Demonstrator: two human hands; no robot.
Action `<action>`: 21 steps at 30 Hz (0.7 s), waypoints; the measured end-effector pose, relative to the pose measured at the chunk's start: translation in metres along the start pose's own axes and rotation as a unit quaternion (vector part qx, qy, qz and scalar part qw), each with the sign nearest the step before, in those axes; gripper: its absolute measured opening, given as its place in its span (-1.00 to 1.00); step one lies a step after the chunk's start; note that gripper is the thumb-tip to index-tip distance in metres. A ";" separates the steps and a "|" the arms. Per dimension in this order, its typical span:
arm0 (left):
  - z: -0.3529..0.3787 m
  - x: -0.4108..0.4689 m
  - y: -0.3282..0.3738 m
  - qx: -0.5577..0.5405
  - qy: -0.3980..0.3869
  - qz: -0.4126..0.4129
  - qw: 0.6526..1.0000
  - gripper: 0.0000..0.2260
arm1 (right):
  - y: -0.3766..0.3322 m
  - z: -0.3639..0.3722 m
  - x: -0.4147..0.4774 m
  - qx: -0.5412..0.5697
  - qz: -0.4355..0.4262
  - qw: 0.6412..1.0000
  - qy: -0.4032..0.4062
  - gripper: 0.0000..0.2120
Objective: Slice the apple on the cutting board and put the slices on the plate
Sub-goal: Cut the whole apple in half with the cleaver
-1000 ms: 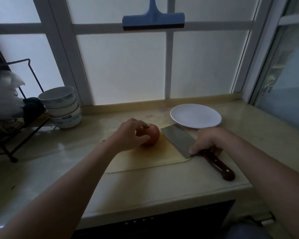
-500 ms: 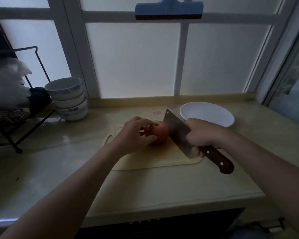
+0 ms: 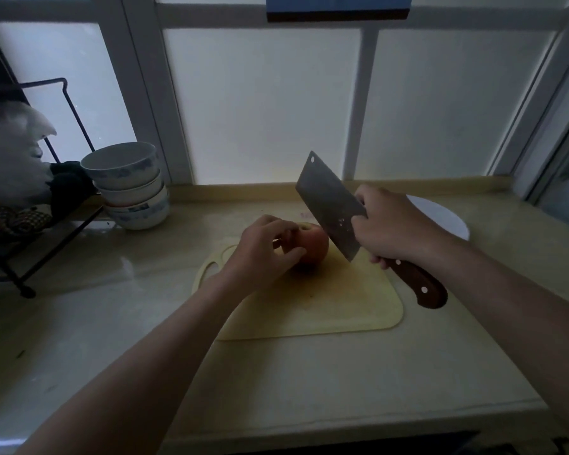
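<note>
Left hand (image 3: 260,249) is curled around the left side of the whole apple (image 3: 312,246), pinning it on the yellow cutting board (image 3: 326,307). Right hand (image 3: 391,228) is wrapped tight around the wooden handle of a cleaver (image 3: 329,205), blade tilted up just right of the apple. White plate (image 3: 447,218) sits behind that hand on the counter (image 3: 112,307), stacked bowls (image 3: 128,185) far left.

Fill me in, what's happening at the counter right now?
A person is about to slice an apple on the cutting board. The left hand steadies the whole, uncut apple, while the right hand holds a cleaver raised beside it. The plate behind has no slices visible yet.
</note>
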State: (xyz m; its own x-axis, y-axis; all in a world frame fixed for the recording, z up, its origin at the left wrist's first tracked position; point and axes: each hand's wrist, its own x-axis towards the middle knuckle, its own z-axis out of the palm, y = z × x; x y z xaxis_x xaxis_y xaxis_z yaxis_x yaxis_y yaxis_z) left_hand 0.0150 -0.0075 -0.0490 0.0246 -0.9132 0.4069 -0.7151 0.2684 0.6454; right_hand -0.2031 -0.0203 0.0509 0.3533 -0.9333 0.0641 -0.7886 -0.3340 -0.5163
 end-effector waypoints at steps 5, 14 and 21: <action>0.005 -0.007 -0.010 -0.044 0.017 -0.001 0.999 -0.59 | -0.003 0.005 0.001 -0.006 -0.004 1.000 -0.007 -0.82; 0.009 -0.007 -0.013 -0.047 0.033 0.014 0.998 -0.57 | -0.005 0.004 -0.002 0.000 0.003 1.000 -0.019 -0.83; 0.009 -0.008 -0.013 -0.052 0.038 0.014 0.998 -0.56 | -0.007 0.000 -0.007 -0.037 0.015 0.997 -0.065 -0.83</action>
State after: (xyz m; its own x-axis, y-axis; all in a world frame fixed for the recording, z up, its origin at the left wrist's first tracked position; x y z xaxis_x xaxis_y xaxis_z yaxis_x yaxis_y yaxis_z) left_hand 0.0172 -0.0067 -0.0663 0.0608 -0.8801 0.4708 -0.6404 0.3275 0.6947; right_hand -0.1999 -0.0115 0.0542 0.3882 -0.9193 -0.0645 -0.8333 -0.3202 -0.4507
